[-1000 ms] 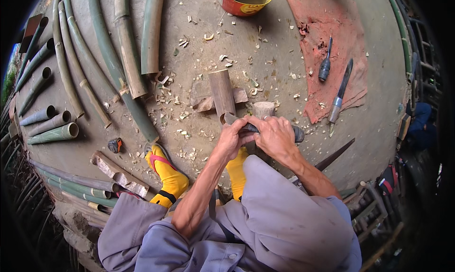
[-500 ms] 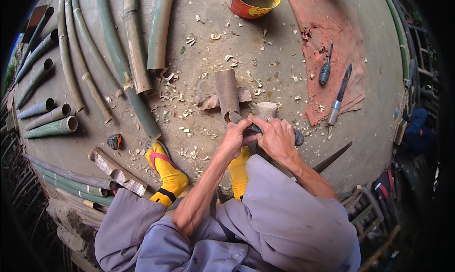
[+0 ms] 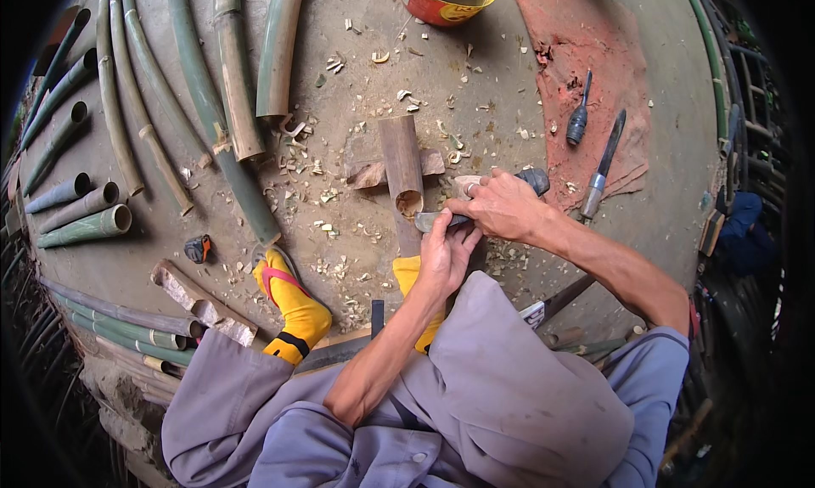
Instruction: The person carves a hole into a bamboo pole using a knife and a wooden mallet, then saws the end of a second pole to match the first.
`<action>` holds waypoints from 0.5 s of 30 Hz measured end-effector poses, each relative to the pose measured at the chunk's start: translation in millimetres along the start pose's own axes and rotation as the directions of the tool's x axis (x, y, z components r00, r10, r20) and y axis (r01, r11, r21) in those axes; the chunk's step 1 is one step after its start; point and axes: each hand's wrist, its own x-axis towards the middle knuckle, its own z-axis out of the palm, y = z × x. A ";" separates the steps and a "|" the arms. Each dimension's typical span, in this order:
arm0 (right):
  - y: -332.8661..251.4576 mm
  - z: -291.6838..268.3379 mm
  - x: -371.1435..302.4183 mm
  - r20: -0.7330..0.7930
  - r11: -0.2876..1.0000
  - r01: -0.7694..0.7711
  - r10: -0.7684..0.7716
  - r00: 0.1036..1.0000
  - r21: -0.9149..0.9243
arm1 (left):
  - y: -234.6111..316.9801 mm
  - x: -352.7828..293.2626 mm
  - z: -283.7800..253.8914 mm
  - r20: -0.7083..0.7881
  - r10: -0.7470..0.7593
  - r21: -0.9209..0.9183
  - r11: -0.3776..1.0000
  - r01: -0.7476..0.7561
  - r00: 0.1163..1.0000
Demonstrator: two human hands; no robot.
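Observation:
A short brown bamboo tube (image 3: 399, 152) leans over a rough wooden block (image 3: 367, 175), its hollow cut end facing me. Just right of that end, my right hand (image 3: 503, 204) is closed round the dark handle of a knife (image 3: 535, 179). The short grey blade points left, apart from the tube. My left hand (image 3: 447, 254) is under the blade, thumb against it, fingers loosely stretched out. Behind my right hand, a pale wooden stump (image 3: 465, 185) is mostly hidden. My yellow-socked foot (image 3: 407, 273) is below the tube's near end.
Long bamboo poles (image 3: 195, 55) lie at the left, with cut tubes (image 3: 93, 223) beside them. A tape measure (image 3: 197, 248) is near my left foot. A red cloth (image 3: 594, 89) bears an awl-like tool (image 3: 578, 118) and another knife (image 3: 604, 165). A bucket (image 3: 450, 11) stands ahead; a saw (image 3: 556, 305) lies right.
The knife has come off the tube's rim and moved right and nearer. My right elbow has swung outward. My left hand has shifted right and toward me, its fingers loosening.

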 end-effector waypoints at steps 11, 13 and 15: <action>-40.9 45.3 -9.9 -0.012 0.677 -0.123 0.191 0.982 0.725 | 38.9 -11.6 -1.8 -0.240 -0.024 0.662 0.727 0.182 0.970; -54.7 54.5 -8.8 -0.044 0.568 -0.112 0.252 0.967 0.815 | 48.9 -12.2 -6.4 -0.265 -0.054 0.742 0.625 0.240 0.963; -66.9 63.6 -7.0 -0.043 0.502 -0.123 0.306 0.951 0.856 | 52.8 -8.9 -20.1 -0.294 -0.048 0.809 0.520 0.275 0.955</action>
